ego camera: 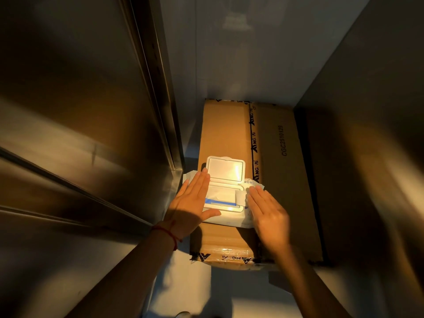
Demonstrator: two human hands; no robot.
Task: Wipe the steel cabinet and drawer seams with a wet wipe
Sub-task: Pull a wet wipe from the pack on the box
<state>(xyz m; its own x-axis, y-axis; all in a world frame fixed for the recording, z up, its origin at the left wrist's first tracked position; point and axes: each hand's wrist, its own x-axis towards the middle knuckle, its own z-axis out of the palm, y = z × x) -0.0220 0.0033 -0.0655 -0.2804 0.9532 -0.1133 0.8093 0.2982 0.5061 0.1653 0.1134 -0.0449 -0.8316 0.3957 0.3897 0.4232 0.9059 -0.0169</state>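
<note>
Steel fills the left of the view: the steel cabinet [75, 106] stands tall there, with a vertical seam [158, 92] running down its edge and slanted drawer seams [68, 187] lower down. Just beside it, a long cardboard box [227, 134] lies on the floor [183, 283], sealed with printed tape [254, 143]; a second flat carton [284, 171] lies against its right side. A dark panel [367, 134] closes off the right.

On the box sits the wet wipe pack [226, 216], its white flip lid [226, 168] standing open and a wet wipe [241, 198] poking from the opening. The left hand [195, 203] lies flat with straight fingers on the pack's left side, gripping nothing; a red string [165, 232] circles that wrist. The right hand [268, 212] rests flat on the pack's right end, fingers extended, fingertips just beside the protruding wipe, holding nothing.
</note>
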